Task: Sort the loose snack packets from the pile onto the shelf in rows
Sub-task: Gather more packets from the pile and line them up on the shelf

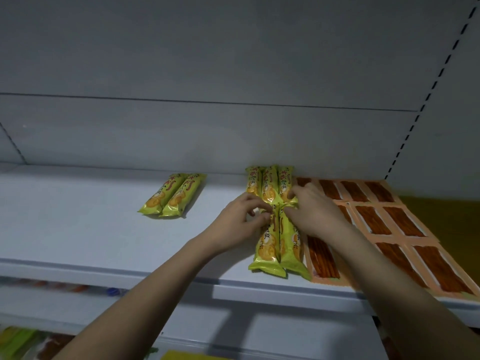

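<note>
You have seven long yellow-green foil biscuit packets [270,245] on the white metal shelf [78,229]: three side by side at the back wall, two end-on in front of them, and two lying apart to the left. Beside them you have orange-edged clear packets of reddish-brown snack sticks [405,224]; about ten show, though your arm hides some.

1. Yellow-green snack packets [270,242]: red characters run lengthwise along each wrapper, above a printed picture of round biscuits. The characters are too blurred to read.
2. Loose pair of packets [172,194]: same red print, equally illegible.
3. Orange packets [405,222]: no legible label, brand or number.
4. Shelf [78,229]: no signs or price tags readable.
</note>
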Demonstrator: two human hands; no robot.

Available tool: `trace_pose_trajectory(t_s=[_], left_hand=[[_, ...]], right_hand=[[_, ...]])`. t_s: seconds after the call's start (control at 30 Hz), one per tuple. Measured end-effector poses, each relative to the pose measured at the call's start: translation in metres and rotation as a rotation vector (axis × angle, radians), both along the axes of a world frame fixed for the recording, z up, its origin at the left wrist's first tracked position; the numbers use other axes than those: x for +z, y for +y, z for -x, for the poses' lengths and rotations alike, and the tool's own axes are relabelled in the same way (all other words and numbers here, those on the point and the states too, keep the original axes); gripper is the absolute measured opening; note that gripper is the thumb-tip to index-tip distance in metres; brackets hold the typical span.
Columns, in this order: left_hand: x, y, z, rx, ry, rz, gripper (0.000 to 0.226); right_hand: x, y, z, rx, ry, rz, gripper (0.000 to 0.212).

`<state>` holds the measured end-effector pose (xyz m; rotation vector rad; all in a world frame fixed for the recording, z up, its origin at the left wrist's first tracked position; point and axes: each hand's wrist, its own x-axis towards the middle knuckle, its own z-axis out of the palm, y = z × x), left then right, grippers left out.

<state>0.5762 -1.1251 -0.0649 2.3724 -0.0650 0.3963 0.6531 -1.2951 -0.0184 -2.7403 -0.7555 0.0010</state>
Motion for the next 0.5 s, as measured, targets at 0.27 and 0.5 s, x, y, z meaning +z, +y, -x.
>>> trace_pose_trajectory(t_s=[0.27,0.5], left_hand=[[0.0,0.099,0.03,0.534,-0.27,0.04,0.025],[-0.03,0.164,0.062,0.902,0.049,0.157,0.041]], right_hand=[[0.014,0.075,0.042,0.18,0.133,-0.422,0.016],[-0.039,0.174,0.076,0.027,0.437,-0.58,0.037]])
